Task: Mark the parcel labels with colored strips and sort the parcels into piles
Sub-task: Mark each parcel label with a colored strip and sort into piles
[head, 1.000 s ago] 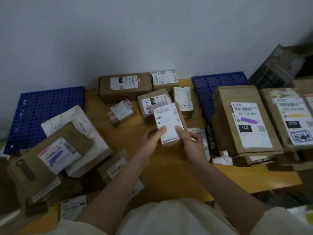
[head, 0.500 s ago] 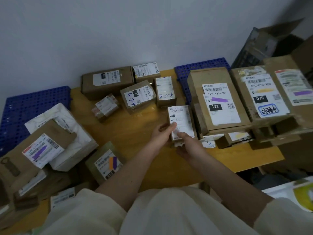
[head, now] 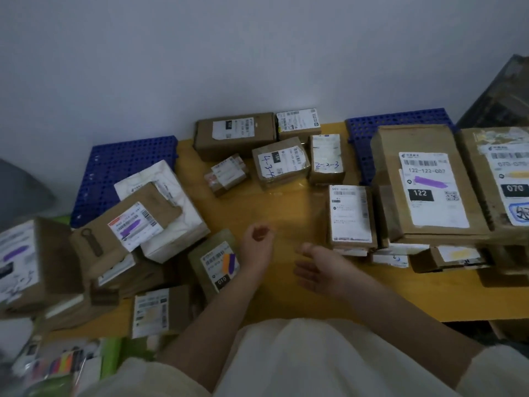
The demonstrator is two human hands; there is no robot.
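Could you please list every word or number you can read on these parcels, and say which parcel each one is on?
"122-122-007" and "122": white label of the large brown cardboard box with a purple strip.
"070": label of the brown box at the far right edge.
"010": label of the small brown parcel with orange and purple strips.
"2-2-3", handwritten: small upright brown box.
"4-3-4", handwritten, last digit uncertain: tilted brown box.
All other print is too small or blurred.

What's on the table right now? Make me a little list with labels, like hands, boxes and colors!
left hand: loosely curled, holds nothing
right hand: open, holds nothing
small parcel: lies on the yellow table, beside the right pile, no colored strip seen
122 parcel: on top of the right pile, purple strip on its label
010 parcel: near the left hand, orange and purple strips
unsorted parcels: clustered by the wall
blue mats: at the back, under the piles
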